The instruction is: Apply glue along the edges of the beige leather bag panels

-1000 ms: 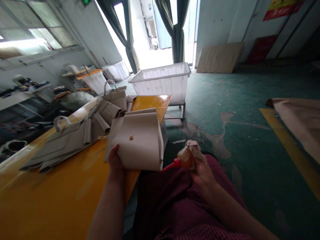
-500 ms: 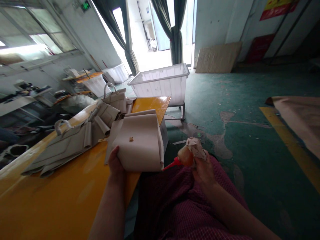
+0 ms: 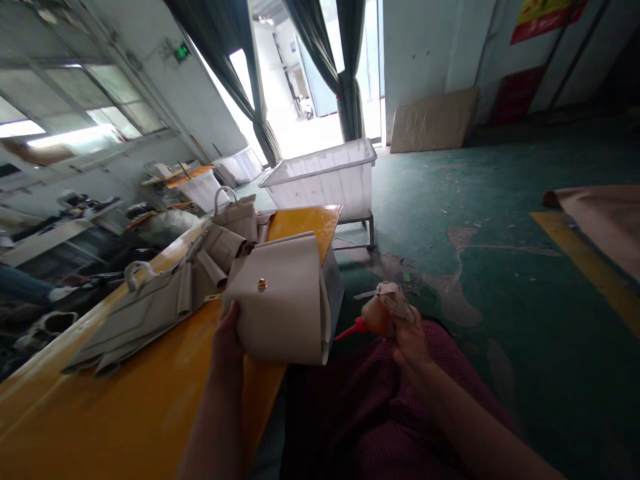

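At the table, the partly hidden left hand grips a bag; the right hand, a half-covered bottle.

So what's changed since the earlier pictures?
The red nozzle of the bottle, earlier at the lower right corner of the beige piece, is now farther up its right edge; contact is unclear. The view shifted slightly. Nothing was taken or released: the left hand still holds the beige piece, the right hand the bottle.

Bottle right of bag piece
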`<state>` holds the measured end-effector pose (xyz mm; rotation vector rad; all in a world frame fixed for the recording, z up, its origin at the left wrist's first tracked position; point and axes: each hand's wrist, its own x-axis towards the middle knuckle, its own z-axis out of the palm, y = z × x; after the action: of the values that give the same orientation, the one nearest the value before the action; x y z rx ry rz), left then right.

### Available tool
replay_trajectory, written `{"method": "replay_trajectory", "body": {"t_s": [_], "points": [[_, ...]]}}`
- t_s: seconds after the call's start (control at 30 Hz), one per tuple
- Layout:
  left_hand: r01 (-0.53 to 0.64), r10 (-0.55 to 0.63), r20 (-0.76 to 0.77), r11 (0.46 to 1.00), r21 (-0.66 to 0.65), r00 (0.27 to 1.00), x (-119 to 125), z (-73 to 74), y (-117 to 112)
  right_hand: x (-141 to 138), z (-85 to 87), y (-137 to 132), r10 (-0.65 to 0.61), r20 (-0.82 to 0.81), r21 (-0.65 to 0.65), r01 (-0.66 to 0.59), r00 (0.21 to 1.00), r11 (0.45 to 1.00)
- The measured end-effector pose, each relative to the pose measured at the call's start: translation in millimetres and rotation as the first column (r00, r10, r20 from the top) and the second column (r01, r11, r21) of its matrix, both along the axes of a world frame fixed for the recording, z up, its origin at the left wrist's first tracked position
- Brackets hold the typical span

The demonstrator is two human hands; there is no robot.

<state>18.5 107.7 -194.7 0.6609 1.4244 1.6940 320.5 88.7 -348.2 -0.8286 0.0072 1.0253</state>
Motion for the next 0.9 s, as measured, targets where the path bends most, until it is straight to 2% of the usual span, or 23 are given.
{"method": "replay_trajectory", "body": {"t_s": [0.1, 0.17, 0.27, 0.33, 0.4, 0.43, 0.5, 0.57, 0.6, 0.67, 0.77, 0.9], "points": [[0.137, -0.146, -0.105, 0.986, -0.093, 0.984, -9.6, 35.4, 4.1, 5.6, -5.9, -5.9, -0.002, -0.097, -0.096, -0.008, 0.995, 0.995], [0.199, -0.238, -0.18, 0.957, -0.21, 0.955, -13.3, 58.0, 8.6, 10.8, -9.7, -6.8, 0.052, -0.109, -0.094, -0.062, 0.993, 0.994], [0.18, -0.273, -0.256, 0.925, -0.334, 0.927, -8.4, 78.4, 16.9, 15.1, -15.5, -5.9, 0.115, -0.147, -0.062, -0.125, 0.983, 0.99], [0.095, -0.191, -0.264, 0.936, -0.339, 0.945, 0.9, 82.4, 22.6, 14.8, -18.7, -5.6, 0.132, -0.186, -0.066, -0.146, 0.974, 0.987], [-0.042, -0.031, -0.237, 0.953, -0.299, 0.971, 11.6, 82.0, 27.8, 13.6, -19.9, -6.1, 0.151, -0.191, -0.057, -0.165, 0.97, 0.985], [-0.073, 0.013, -0.209, 0.956, -0.283, 0.978, 16.4, 80.7, 30.0, 13.2, -19.4, -6.5, 0.17, -0.178, -0.037, -0.179, 0.969, 0.983], [-0.026, -0.018, -0.159, 0.963, -0.267, 0.987, 23.4, 76.4, 32.9, 14.2, -16.5, -7.2, 0.218, -0.143, 0.023, -0.217, 0.965, 0.976], [0.039, -0.078, -0.176, 0.976, -0.213, 0.981, 25.6, 68.8, 32.2, 17.8, -11.6, -7.8, 0.254, -0.137, 0.06, -0.248, 0.958, 0.967], [0.023, -0.055, -0.213, 0.988, -0.15, 0.976, 24.7, 63.5, 29.9, 20.3, -8.9, -8.2, 0.257, -0.147, 0.067, -0.249, 0.955, 0.966], [-0.091, 0.099, -0.286, 0.995, 0.04, 0.953, 19.4, 50.5, 21.1, 25.6, -3.2, -10.4, 0.246, -0.167, 0.075, -0.237, 0.955, 0.969], [-0.18, 0.26, -0.295, 0.946, 0.271, 0.919, 6.7, 30.0, -0.9, 29.7, 5.9, -19.4, 0.252, -0.169, 0.073, -0.242, 0.953, 0.967], [-0.201, 0.324, -0.253, 0.889, 0.412, 0.912, -3.7, 16.0, -30.5, 22.1, 21.4, -41.3, 0.286, -0.173, 0.004, -0.29, 0.942, 0.957]]}}
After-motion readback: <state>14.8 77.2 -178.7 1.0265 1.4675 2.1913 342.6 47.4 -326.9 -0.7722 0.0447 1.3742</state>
